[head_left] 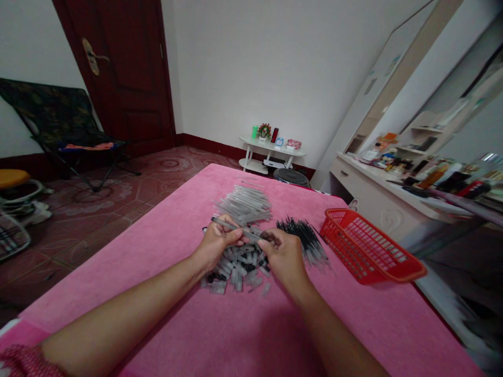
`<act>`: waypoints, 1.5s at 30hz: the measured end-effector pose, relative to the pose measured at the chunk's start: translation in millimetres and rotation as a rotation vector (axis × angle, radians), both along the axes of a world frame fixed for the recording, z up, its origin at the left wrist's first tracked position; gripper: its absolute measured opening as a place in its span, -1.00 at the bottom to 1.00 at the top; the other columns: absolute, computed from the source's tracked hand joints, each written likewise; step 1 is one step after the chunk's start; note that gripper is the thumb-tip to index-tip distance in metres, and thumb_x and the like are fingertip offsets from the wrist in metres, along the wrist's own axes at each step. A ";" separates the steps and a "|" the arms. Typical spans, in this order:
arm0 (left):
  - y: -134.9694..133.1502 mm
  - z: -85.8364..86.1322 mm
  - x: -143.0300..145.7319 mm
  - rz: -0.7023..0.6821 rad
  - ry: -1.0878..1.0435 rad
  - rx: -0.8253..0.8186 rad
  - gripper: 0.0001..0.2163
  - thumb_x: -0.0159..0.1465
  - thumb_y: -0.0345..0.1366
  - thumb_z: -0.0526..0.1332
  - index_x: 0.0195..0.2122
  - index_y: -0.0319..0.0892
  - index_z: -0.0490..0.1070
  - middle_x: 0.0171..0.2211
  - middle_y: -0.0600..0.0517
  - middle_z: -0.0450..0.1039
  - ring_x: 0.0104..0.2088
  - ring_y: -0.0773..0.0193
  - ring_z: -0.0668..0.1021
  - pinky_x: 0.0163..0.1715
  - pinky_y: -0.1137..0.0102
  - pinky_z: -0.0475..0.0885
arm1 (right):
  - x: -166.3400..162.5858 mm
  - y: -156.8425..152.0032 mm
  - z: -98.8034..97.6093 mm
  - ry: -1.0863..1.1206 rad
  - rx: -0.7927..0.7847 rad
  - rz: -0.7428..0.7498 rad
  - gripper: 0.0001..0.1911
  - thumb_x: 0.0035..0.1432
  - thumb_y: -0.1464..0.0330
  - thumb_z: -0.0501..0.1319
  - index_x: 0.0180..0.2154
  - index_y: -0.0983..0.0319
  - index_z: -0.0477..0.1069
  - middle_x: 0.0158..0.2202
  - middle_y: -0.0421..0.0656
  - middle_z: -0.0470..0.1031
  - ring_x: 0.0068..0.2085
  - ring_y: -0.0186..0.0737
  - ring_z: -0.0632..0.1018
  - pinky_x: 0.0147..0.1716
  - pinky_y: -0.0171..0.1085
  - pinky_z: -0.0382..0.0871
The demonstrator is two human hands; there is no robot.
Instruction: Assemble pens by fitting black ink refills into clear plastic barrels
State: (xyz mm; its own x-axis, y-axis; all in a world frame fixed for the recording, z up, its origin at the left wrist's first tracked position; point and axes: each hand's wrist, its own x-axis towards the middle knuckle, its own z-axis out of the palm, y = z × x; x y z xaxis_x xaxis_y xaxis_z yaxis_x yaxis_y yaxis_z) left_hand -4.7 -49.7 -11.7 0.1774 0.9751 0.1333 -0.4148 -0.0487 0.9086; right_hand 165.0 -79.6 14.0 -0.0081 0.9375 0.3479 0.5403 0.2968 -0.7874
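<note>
Both hands meet above a heap of small clear and black pen caps (238, 268). My left hand (216, 243) is closed around a slim clear pen (244, 230), whose dark end sticks out past the fingers at the upper left. With thumb and fingers, my right hand (283, 254) pinches the pen's other end; whether a cap is in those fingers is hidden. Just beyond the hands lies a pile of clear pen barrels (245, 201). Black-ended refills (304, 241) lie in a bundle right of my right hand.
A red plastic basket (369, 251) stands at the right of the pink-covered table (157, 251). Beyond the right edge is a white dresser (377, 199) crowded with bottles. A low white stand (251, 144), a folding chair (66, 125) and a door (121, 73) are farther back.
</note>
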 end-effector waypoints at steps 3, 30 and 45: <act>1.7 -1.0 -1.1 -0.010 0.031 0.072 -0.65 0.00 -0.21 0.41 -0.42 -0.21 0.22 -0.52 0.03 0.54 -0.53 0.33 0.57 -0.51 0.51 0.46 | 1.8 4.2 1.1 0.203 -0.237 0.050 -0.91 -0.12 0.38 0.24 -0.48 0.28 0.43 -0.61 -0.22 0.41 -0.59 -0.31 0.40 -0.59 -0.36 0.22; 58.1 -16.1 -59.3 0.485 0.651 0.254 -0.76 0.10 -0.16 0.22 -0.30 -0.22 0.48 -0.35 -0.04 0.56 -0.34 0.22 0.55 -0.32 0.42 0.39 | 200.3 2.5 76.0 -0.631 -0.145 -0.989 -0.65 0.03 0.04 0.11 -0.32 0.09 0.53 -0.42 0.05 0.46 -0.38 0.04 0.48 -0.49 -0.12 0.16; 63.1 -25.1 -63.3 0.266 1.264 0.668 -0.74 0.22 -0.35 0.07 -0.18 -0.19 0.53 -0.21 -0.11 0.53 -0.17 0.13 0.49 -0.09 0.25 0.33 | 136.1 25.1 55.6 -0.528 -0.045 -0.501 -0.74 0.06 0.25 0.17 -0.33 0.27 0.54 -0.35 -0.03 0.57 -0.30 -0.10 0.54 -0.38 -0.24 0.27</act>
